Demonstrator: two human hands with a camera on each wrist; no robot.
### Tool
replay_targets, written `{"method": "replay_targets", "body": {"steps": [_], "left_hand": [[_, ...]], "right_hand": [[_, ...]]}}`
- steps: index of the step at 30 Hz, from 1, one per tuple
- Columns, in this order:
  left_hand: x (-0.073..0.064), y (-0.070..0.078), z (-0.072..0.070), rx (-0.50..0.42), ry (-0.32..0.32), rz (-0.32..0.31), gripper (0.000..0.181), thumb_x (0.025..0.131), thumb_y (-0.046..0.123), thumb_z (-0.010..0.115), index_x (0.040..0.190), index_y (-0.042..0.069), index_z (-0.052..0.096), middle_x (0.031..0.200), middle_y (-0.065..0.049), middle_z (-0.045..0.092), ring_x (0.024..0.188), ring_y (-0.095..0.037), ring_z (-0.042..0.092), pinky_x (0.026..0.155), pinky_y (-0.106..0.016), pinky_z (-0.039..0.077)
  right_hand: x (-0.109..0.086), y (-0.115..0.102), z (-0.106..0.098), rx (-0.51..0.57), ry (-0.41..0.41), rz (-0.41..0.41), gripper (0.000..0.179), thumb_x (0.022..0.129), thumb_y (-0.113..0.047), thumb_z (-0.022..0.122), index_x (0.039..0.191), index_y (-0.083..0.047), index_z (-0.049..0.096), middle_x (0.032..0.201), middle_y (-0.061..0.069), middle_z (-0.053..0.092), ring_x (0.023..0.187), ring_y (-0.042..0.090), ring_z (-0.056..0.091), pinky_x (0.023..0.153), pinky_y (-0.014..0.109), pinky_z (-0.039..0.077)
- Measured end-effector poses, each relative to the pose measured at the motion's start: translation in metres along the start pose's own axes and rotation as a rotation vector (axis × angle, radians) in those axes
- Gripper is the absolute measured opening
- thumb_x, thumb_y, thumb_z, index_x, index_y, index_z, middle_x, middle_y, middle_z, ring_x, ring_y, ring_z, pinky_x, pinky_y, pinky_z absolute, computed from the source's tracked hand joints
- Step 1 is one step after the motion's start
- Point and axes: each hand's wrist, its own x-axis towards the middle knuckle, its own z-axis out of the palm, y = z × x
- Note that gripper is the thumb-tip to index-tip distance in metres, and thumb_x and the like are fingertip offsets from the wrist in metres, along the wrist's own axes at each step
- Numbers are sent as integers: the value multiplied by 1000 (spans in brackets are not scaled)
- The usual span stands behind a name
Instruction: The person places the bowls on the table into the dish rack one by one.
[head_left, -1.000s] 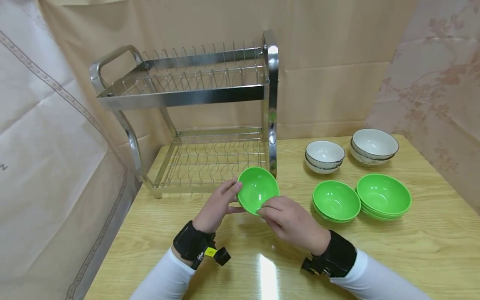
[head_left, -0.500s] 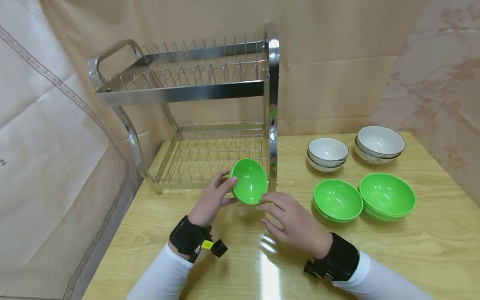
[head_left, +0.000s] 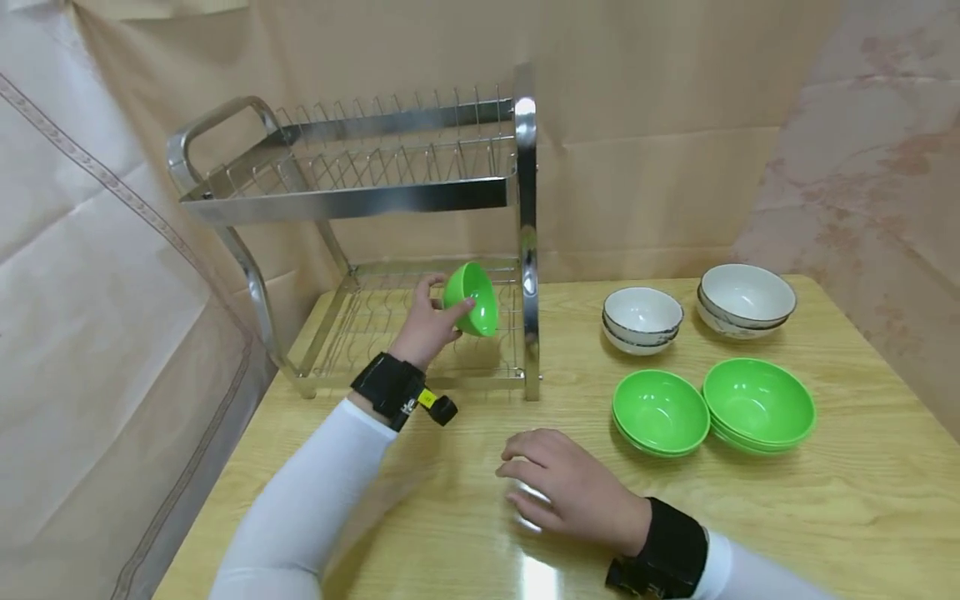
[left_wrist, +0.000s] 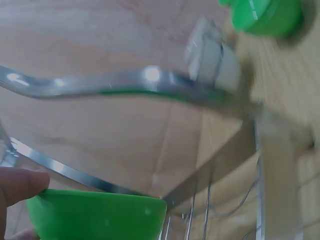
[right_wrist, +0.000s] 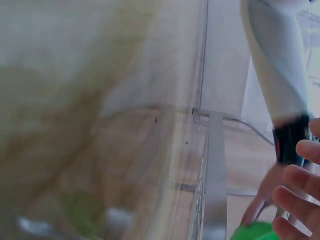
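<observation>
A metal rack (head_left: 345, 202) is standing at left — over its lower tier, the left hand (head_left: 425, 325) is pinching a tilted green bowl (head_left: 484, 304) at the rim. The right hand (head_left: 573, 483) is hanging over the table (head_left: 450, 517), fingers slightly parted — farther right, white stacked bowls (head_left: 642, 312) and green stacked bowls (head_left: 660, 412) are sitting.
</observation>
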Motion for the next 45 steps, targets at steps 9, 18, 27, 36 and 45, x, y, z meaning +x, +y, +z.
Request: {"method": "replay_targets", "body": {"steps": [9,18,27,36,45], "left_hand": [[47,-10,13,301,81,-4,68,92,27,67,147,13,31,132,-25,46,107,-33,54,81,-42,57],[75,-20,27,484,156,-67,70,90,36,68,147,18,31,123,-24,45,96,-31,55,73,-38,57],[97,-20,33,537,156,-97,71,90,41,67,146,21,29,124,-25,41,97,-32,51,73,-39,54],[106,-21,39,486,108,-111,70,91,36,66,146,15,27,124,-23,51,100,-32,54,81,-45,52],[110,-25,50,413,95,-99,70,94,32,62,149,10,24,131,-22,51,108,-32,53,89,-45,51]], "right_hand": [[2,-9,4,-7,-32,-14,22,86,-24,67,107,-15,65,112,-1,61,110,14,50,97,38,45],[5,-10,1,42,-118,31,18,92,-28,62,107,-18,65,116,-4,59,113,8,46,98,36,45],[6,-8,-3,42,-138,10,18,92,-25,63,107,-17,65,113,-1,61,110,9,48,96,33,47],[4,-9,-8,37,-130,8,18,92,-24,63,108,-17,65,114,-1,60,110,9,49,96,32,47],[2,-8,-12,29,-115,11,18,92,-23,63,108,-16,65,113,-1,60,108,10,50,93,31,48]]}}
